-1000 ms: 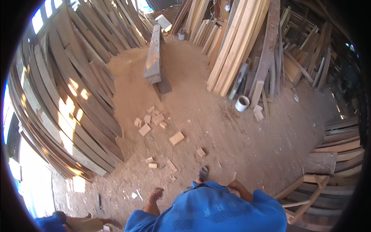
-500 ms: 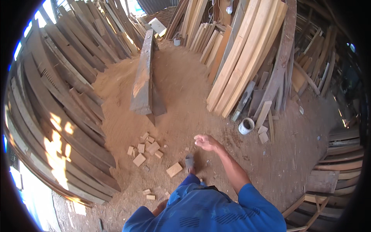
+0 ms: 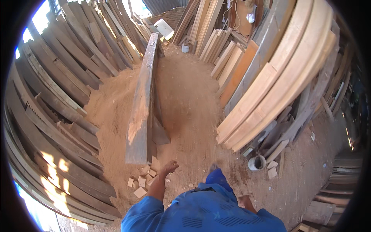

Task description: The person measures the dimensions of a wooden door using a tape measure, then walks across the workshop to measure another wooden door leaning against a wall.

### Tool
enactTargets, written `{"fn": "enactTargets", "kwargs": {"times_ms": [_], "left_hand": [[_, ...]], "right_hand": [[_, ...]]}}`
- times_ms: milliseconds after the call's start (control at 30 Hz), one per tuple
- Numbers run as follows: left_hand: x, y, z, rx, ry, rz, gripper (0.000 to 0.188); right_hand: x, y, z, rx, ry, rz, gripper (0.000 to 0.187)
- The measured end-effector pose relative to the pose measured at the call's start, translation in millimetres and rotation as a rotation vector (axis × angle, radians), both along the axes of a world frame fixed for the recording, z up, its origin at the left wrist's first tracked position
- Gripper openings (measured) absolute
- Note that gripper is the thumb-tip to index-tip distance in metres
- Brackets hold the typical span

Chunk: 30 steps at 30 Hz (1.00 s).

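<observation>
My left hand (image 3: 169,167) is stretched forward at waist height, its fingers loosely curled and nothing visible in them. Beneath and beside it on the ground lies a scatter of small wood blocks (image 3: 140,192). Just ahead of that hand is the near end of a long, weathered timber beam (image 3: 140,131), which rests lengthwise on a support. My right hand (image 3: 245,202) hangs low by my right side, partly hidden by my blue shirt; its fingers do not show clearly. Neither hand touches the wood.
Dark planks (image 3: 58,127) lean in a long row on the left. Pale boards (image 3: 270,89) lean on the right, with a white bucket (image 3: 256,163) at their foot. More stacked timber (image 3: 340,181) is at the far right. Sawdust covers the ground (image 3: 189,104).
I have moved forward, nearer the beam and the leaning boards. My left hand has swung forward into view, while my right hand has swung back to my side.
</observation>
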<state>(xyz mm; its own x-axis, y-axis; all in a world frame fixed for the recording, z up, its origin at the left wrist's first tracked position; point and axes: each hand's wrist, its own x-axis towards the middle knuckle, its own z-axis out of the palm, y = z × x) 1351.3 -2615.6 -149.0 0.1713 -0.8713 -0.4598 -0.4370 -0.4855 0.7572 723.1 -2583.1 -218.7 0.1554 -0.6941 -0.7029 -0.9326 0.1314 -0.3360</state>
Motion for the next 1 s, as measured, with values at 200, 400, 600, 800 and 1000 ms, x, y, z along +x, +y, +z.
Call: {"fn": "enactTargets", "kwargs": {"times_ms": [200,400,600,800,1000], "left_hand": [[114,-86,-86,-0.562,-0.525,-0.609,0.034],[54,-136,-53,0.684,0.168,0.273,0.027],[77,-219,-34,0.69,0.234,0.303,0.031],[169,-366,-52,0.67,0.242,0.293,0.036],[308,-551,-66,0.517,0.162,0.114,0.041]], "right_hand": [[108,-186,11,0.263,0.074,-0.004,0.032],[221,-534,23,-0.113,0.024,0.188,0.045],[410,-778,143,-0.507,-0.47,0.032,0.027],[526,-893,142,-0.371,-0.469,0.18,0.024],[509,-924,71,-0.26,-0.286,0.453,0.022]]}}
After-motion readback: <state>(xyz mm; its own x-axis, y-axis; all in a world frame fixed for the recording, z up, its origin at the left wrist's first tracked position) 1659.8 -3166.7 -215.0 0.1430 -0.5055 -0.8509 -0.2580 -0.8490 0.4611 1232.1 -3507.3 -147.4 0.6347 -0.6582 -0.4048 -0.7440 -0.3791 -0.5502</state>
